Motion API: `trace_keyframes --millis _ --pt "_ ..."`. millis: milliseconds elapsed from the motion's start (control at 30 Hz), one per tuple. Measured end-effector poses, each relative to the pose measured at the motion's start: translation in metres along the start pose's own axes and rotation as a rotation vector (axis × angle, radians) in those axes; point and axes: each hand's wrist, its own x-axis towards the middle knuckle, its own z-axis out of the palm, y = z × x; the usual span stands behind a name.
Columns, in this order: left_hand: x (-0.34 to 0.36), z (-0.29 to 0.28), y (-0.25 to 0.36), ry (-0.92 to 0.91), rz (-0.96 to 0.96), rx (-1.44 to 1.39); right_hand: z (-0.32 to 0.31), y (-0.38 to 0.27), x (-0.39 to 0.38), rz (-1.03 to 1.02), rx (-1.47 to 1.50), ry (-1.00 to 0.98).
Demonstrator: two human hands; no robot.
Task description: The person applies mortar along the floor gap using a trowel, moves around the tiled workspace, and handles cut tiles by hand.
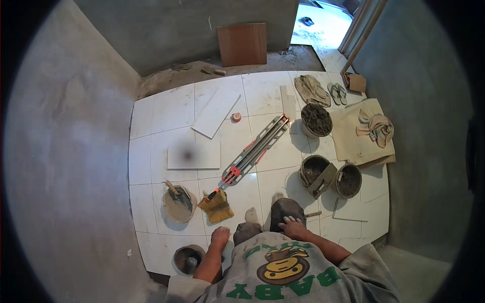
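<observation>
My right hand (294, 228) lies on my right knee (286, 209), fingers spread, holding nothing. My left hand (220, 235) is closed beside my left knee (246, 232); its curled fingers hide whatever may be inside. Ahead of it lies a yellow-brown sponge (219, 209) with an orange-handled tool (211, 195) across its upper edge. To the left stands a bucket of grey slurry (177, 211) with a handle sticking up. Nearer me, a dark bucket (182, 260) is partly hidden by my left forearm. A manual tile cutter (256, 148) lies diagonally on the white tiles.
Loose tile pieces (194, 161) and a red tape measure (236, 117) lie ahead. On the right are a bucket of dark mortar (317, 121), two more buckets (349, 184), a notched trowel (322, 181) and cardboard (348, 131). Slippers (337, 94) sit farther off; grey walls (76, 151) enclose the floor.
</observation>
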Motion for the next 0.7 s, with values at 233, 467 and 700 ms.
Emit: trace_keyframes --millis 233,467,700 --pt "0.044 0.014 -0.017 0.308 0.099 -0.071 -0.053 0.055 0.059 -0.15 -0.016 -0.101" --pt "0.05 -0.01 0.068 0.211 -0.162 -0.479 -0.079 0.144 0.134 -0.867 -0.101 -0.18" --pt "0.059 0.015 0.122 0.29 0.055 -0.298 -0.14 0.124 0.13 -0.839 -0.258 -0.007"
